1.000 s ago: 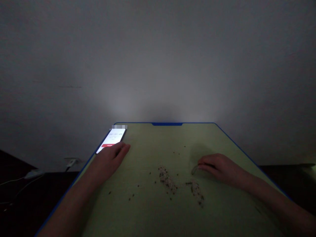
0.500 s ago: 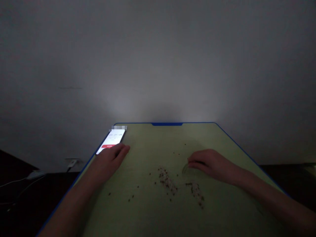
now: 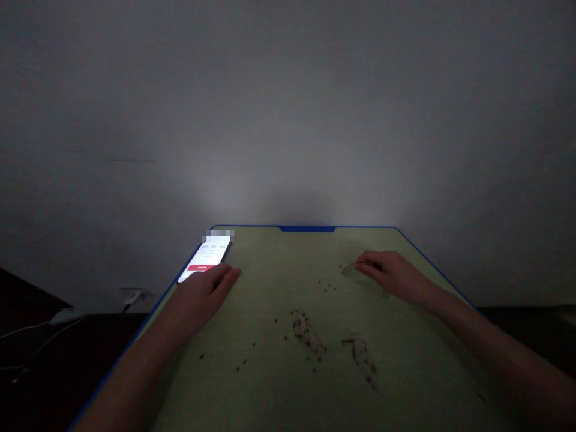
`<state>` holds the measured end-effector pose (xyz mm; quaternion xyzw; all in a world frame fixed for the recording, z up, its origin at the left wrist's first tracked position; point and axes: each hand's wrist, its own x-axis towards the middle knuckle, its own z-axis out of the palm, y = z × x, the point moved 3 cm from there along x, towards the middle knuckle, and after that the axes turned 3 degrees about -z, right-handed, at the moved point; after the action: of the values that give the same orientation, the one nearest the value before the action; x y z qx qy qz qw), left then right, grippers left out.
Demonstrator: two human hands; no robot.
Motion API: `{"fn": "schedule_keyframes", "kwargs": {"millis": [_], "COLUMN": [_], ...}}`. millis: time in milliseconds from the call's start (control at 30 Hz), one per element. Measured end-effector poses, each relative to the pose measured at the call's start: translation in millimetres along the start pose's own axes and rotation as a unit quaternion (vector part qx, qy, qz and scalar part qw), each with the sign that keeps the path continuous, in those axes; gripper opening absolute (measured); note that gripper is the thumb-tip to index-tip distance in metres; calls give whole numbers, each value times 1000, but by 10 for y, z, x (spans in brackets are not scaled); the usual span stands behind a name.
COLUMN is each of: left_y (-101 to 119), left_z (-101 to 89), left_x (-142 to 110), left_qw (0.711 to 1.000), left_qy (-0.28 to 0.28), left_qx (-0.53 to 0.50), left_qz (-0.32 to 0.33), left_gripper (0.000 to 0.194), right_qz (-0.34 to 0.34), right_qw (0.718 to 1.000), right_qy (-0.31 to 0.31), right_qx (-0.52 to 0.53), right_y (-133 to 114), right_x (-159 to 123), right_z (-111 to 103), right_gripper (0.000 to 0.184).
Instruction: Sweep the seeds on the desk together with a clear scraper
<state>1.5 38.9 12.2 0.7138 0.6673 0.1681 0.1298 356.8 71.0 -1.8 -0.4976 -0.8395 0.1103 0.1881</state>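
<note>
In dim light a green table (image 3: 270, 384) with a blue rim fills the lower view. My left hand (image 3: 204, 288) lies flat on it, fingers stretched out, fingertips just below a lit phone (image 3: 207, 257) at the far left corner. My right hand (image 3: 389, 273) rests near the far right, fingers closed down on a small clear flat piece (image 3: 353, 270) that touches the tabletop. Two short heaps of grains (image 3: 308, 333) lie in the middle, nearer to me than the right hand. Loose grains (image 3: 326, 287) are scattered to the left of the clear piece.
A plain grey wall (image 3: 288, 120) stands right behind the table. Left of the table, low in the dark, lie white cables and an adapter (image 3: 63, 315). The table's blue edges run diagonally on both sides.
My right hand has slid away from the grain heaps toward the far right of the table, taking the clear piece along. My left hand has stayed by the phone.
</note>
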Motion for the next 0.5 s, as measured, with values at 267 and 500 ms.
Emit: {"fn": "schedule_keyframes", "kwargs": {"millis": [267,500], "left_y": [15,24], "left_z": [-10,-25], "left_x": [-16,-13], "left_qw": [1000,1000], "left_qy": [-8,13], "left_qx": [6,4], "left_qz": [11,27], "left_gripper": [45,43], "right_qz": [138,141], "right_qw": [988,986], "right_qy": [57,42], "right_qx": [-42,-79], "right_y": [382,216], "right_x": [226,347], "right_z": [96,354], "right_gripper": [31,26]}}
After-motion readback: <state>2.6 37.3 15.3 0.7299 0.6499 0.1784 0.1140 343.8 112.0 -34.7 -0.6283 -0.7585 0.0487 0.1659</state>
